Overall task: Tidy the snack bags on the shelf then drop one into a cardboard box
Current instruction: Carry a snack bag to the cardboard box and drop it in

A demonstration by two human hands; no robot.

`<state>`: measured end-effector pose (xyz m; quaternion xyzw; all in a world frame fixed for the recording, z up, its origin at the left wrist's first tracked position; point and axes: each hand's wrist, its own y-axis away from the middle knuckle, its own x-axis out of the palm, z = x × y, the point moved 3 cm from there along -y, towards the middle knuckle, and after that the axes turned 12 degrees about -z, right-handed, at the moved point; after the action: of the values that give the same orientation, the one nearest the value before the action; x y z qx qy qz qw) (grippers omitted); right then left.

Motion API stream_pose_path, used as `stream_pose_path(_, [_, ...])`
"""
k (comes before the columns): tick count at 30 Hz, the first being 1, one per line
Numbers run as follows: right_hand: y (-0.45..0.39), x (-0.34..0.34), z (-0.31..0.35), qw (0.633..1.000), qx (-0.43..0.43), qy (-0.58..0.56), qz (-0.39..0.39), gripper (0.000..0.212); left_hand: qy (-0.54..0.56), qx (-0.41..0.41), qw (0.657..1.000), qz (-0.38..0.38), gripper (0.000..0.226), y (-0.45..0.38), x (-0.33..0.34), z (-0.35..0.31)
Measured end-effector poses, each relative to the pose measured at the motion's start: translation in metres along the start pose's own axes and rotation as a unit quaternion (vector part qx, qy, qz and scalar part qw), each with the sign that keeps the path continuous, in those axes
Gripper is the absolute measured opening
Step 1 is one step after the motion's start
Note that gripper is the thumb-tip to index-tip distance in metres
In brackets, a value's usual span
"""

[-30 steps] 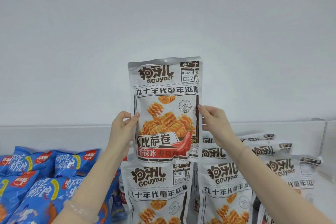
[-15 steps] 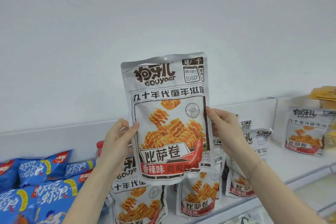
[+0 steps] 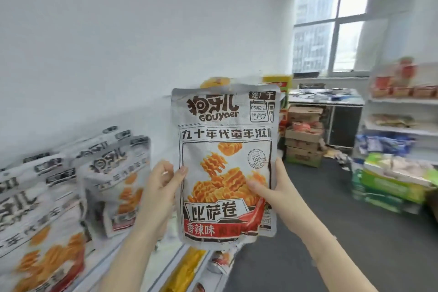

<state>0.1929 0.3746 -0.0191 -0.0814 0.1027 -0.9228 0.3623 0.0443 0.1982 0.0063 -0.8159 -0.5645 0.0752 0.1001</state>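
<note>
Nearest the camera, two bare forearms reach up from the bottom edge, and both hands hold one silver snack bag (image 3: pixel 225 163) upright between them, its printed front facing the viewer, off the shelf and in the air. The left hand (image 3: pixel 161 187) grips the bag's left edge, thumb laid on the front and the other fingers curled behind it. The right hand (image 3: pixel 272 187) grips the right edge, its thumb pressed across the picture of orange ridged snacks and the remaining fingers wrapped behind. The bag carries the word GOUYAER, a red chilli and a red band near its foot. Just to the left, more bags of the same kind (image 3: pixel 113 185) stand in blurred rows on the white shelf (image 3: pixel 166 265), and lower shelf levels below hold yellow and red packets too blurred to read. Behind the held bag a grey floor (image 3: pixel 355 232) stretches away. On the right stand stacked green and white packs (image 3: pixel 391 182) and further white shelving (image 3: pixel 403 102) with goods. Farther back, cardboard boxes (image 3: pixel 303 137) are piled beside a worktop (image 3: pixel 324 99) under a window (image 3: pixel 331 26).
</note>
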Motion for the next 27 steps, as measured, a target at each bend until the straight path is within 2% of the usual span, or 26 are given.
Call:
stream_pose_path(2, [0.009, -0.078, -0.015, 0.998, 0.019, 0.003, -0.067, 0.073, 0.015, -0.021, 0.998, 0.057, 0.02, 0.019, 0.081, 0.014])
stream_pose_path(5, [0.028, -0.201, -0.035, 0.984, 0.049, 0.015, -0.173, 0.066, 0.018, -0.061, 0.986, 0.153, 0.016, 0.058, 0.204, 0.034])
stream_pose_path(8, [0.053, -0.319, -0.051, 0.959, 0.078, 0.015, -0.272, 0.069, 0.022, -0.09, 0.963, 0.254, 0.01, 0.105, 0.325, 0.048])
stream_pose_path(10, [0.068, -0.375, -0.057, 0.938, 0.1, 0.01, -0.331, 0.072, 0.032, -0.104, 0.946, 0.305, 0.005, 0.131, 0.384, 0.057])
stream_pose_path(14, [0.096, -0.499, -0.078, 0.889, 0.127, 0.001, -0.439, 0.074, 0.004, -0.145, 0.886, 0.44, 0.017, 0.189, 0.516, 0.082])
stream_pose_path(16, [0.1, -0.556, -0.092, 0.869, 0.138, 0.008, -0.476, 0.08, -0.013, -0.158, 0.853, 0.498, 0.036, 0.212, 0.581, 0.094])
stream_pose_path(18, [0.095, -0.612, -0.111, 0.848, 0.15, -0.006, -0.508, 0.076, -0.028, -0.166, 0.827, 0.537, 0.047, 0.228, 0.647, 0.108])
stream_pose_path(22, [0.063, -0.73, -0.141, 0.807, 0.166, -0.014, -0.566, 0.075, -0.033, -0.184, 0.793, 0.58, 0.053, 0.249, 0.793, 0.133])
stream_pose_path(27, [0.015, -0.889, -0.154, 0.774, 0.193, -0.004, -0.604, 0.056, -0.035, -0.219, 0.76, 0.61, 0.06, 0.275, 0.978, 0.148])
